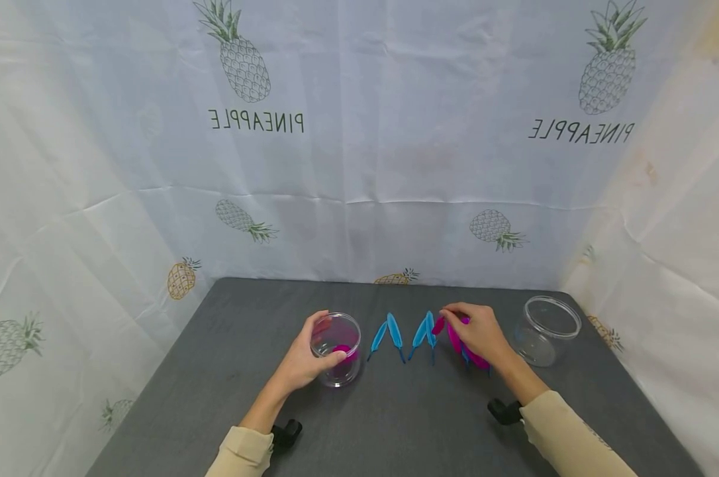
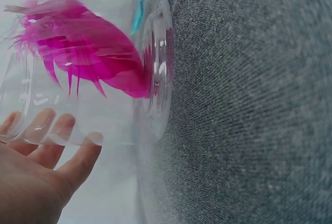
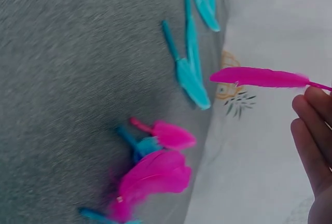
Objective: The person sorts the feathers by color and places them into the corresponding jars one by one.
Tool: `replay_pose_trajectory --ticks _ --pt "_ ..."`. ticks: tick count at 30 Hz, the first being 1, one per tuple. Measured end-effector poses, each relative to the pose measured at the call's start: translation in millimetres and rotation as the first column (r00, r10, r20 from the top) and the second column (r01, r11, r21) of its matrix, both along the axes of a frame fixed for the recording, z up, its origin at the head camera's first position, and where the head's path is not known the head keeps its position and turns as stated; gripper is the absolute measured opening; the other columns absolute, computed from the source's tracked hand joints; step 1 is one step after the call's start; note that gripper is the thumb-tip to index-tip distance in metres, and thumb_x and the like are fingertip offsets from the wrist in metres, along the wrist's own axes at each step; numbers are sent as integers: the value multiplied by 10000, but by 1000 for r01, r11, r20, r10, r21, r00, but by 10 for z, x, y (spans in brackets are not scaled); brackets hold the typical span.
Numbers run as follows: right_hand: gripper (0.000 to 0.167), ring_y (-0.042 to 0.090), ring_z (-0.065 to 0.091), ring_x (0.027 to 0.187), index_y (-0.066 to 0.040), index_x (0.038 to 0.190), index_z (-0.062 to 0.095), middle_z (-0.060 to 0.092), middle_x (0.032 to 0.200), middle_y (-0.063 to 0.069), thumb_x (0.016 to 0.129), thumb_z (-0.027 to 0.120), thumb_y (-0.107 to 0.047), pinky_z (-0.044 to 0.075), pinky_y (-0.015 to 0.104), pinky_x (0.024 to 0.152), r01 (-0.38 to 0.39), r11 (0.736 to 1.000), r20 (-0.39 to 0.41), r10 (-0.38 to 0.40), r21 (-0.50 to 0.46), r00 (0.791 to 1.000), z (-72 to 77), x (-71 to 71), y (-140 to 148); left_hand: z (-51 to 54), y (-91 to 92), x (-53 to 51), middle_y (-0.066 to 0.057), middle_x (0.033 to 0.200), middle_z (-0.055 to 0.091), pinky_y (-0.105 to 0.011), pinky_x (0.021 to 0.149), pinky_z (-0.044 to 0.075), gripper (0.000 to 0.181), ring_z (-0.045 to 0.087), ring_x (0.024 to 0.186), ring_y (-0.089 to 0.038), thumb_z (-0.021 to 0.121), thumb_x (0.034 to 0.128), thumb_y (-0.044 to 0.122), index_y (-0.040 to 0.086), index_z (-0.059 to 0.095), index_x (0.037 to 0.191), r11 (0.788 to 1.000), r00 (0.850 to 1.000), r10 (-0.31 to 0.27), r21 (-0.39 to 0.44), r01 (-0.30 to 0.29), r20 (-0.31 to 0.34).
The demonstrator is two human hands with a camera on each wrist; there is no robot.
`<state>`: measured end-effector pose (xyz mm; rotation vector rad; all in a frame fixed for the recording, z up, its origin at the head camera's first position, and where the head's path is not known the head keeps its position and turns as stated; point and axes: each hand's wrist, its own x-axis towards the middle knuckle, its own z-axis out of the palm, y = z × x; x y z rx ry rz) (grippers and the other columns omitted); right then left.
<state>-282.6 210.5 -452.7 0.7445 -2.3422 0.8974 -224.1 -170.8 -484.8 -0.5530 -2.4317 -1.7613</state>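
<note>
My left hand (image 1: 306, 361) is curled round a clear plastic jar (image 1: 340, 374) on the table, thumb at the near side. Inside the jar a magenta feather (image 2: 88, 47) leans against the wall. My right hand (image 1: 475, 329) pinches another magenta feather (image 3: 259, 77) by its quill, raised above the table. Below that hand lies a small pile of magenta feathers (image 3: 155, 175) mixed with blue ones (image 3: 148, 145). Between the jar and the pile, several blue feathers (image 1: 394, 331) are spread out in pairs.
A second clear jar (image 1: 547, 334) stands at the table's right side, beyond my right forearm. The dark grey table (image 1: 395, 424) ends at a white pineapple-print curtain (image 1: 359, 232) behind and at both sides.
</note>
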Motion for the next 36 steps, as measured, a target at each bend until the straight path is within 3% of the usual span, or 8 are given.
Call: replay_pose_trajectory --ticks 7,15,29,36 --pt "145 181 734 784 -3 1008 777 772 905 45 864 784 12 614 362 717 -34 998 -41 32 -59 999 99 19 -91 10 5 0 -124 1516 450 -561 1161 340 879 412 1421 -326 839 844 274 105 325 1537 1000 1000 8 -21 -8 9" --pt "139 177 716 788 1 1010 773 769 909 37 874 766 28 531 117 759 -99 983 -58 91 -155 994 201 57 -222 -18 1 -8 -124 1515 453 -567 1158 342 863 414 1416 -329 833 853 283 116 329 1533 999 1000 17 -32 -17 11" --pt "144 189 712 785 -34 1016 782 764 894 100 891 747 29 523 112 767 -179 955 -81 165 -236 983 394 102 -455 -1 9 13 -123 1518 450 -565 1153 351 882 420 1412 -331 835 851 291 101 319 1541 999 1000 19 -33 -19 10" --pt "166 255 701 754 34 992 763 736 851 200 849 738 115 506 96 767 -213 945 -116 189 -248 975 557 181 -617 21 8 10 -157 1512 456 -568 1163 333 872 411 1420 -345 842 838 213 85 332 1534 1000 1000 11 2 -11 20"
